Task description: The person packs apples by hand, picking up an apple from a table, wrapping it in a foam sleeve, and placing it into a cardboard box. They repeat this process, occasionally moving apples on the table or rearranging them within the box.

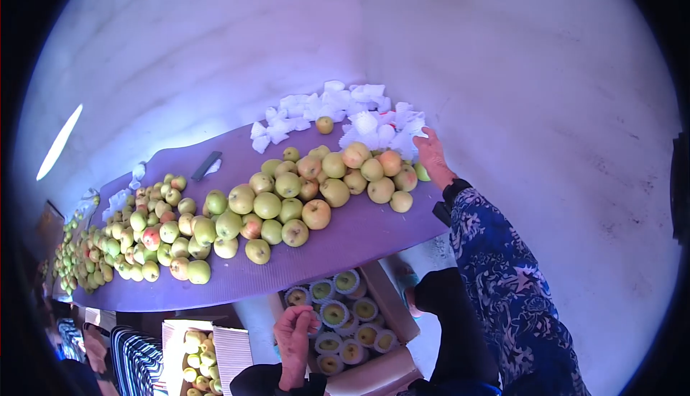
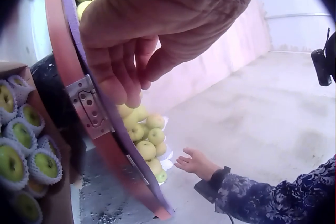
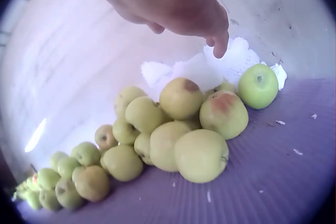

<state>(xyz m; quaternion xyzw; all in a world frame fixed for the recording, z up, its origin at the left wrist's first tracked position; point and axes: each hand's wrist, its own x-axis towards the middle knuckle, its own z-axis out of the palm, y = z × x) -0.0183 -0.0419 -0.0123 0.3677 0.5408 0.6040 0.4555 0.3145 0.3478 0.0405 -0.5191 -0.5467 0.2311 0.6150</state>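
Note:
My right hand [image 1: 433, 154] reaches to the far right end of the table, its fingers loosely extended beside white foam net sleeves [image 1: 374, 134]. Below it in the right wrist view lie a green apple [image 3: 258, 87] and a red-blushed apple [image 3: 224, 115]. In the left wrist view that same hand shows spread fingers with nothing between them. My left hand [image 1: 293, 335] hovers over a cardboard box [image 1: 388, 299] of apples in foam nets, below the table's near edge. Its fingers hang loosely curled, thumb close to the index finger, holding nothing visible.
A long heap of yellow-green apples [image 1: 266, 205] covers much of the purple table [image 1: 266, 281]. A dark flat object [image 1: 206, 166] lies behind the heap. At lower left are another box [image 1: 233, 351] of bare apples and someone's striped clothing [image 1: 135, 356]. The table's edge has a metal latch [image 2: 90, 107].

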